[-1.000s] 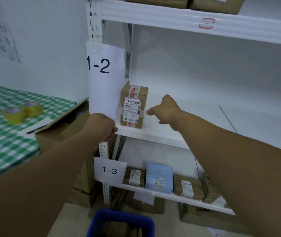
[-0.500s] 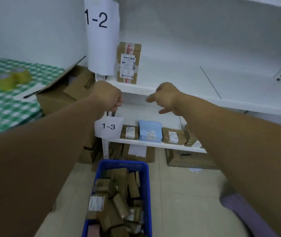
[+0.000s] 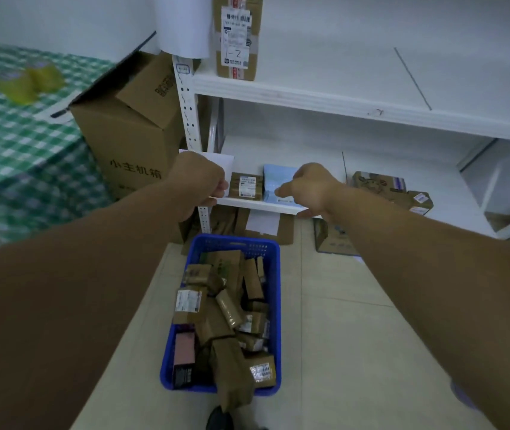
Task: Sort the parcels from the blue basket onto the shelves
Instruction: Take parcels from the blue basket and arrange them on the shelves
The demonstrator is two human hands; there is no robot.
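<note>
The blue basket [image 3: 273, 274] stands on the floor below me, heaped with several brown parcels [image 3: 227, 308]. A brown parcel marked "1-2" [image 3: 237, 35] stands upright on the middle shelf [image 3: 340, 99]. On the lower shelf lie a small brown parcel [image 3: 246, 186] and a light blue parcel [image 3: 278, 178]. My left hand [image 3: 196, 184] is a closed fist held in front of the shelf post, holding nothing. My right hand [image 3: 312, 187] hangs in front of the lower shelf with curled fingers and one finger pointing left, empty.
A large open cardboard box [image 3: 135, 125] stands left of the shelf post. A table with a green checked cloth [image 3: 14, 135] carrying yellow tape rolls [image 3: 30, 82] is at far left. More boxes [image 3: 393, 190] sit on the lower shelf at right and under it.
The view has tilted down from the middle shelf to the basket. Both hands have dropped from the middle shelf level to the lower shelf level, still empty.
</note>
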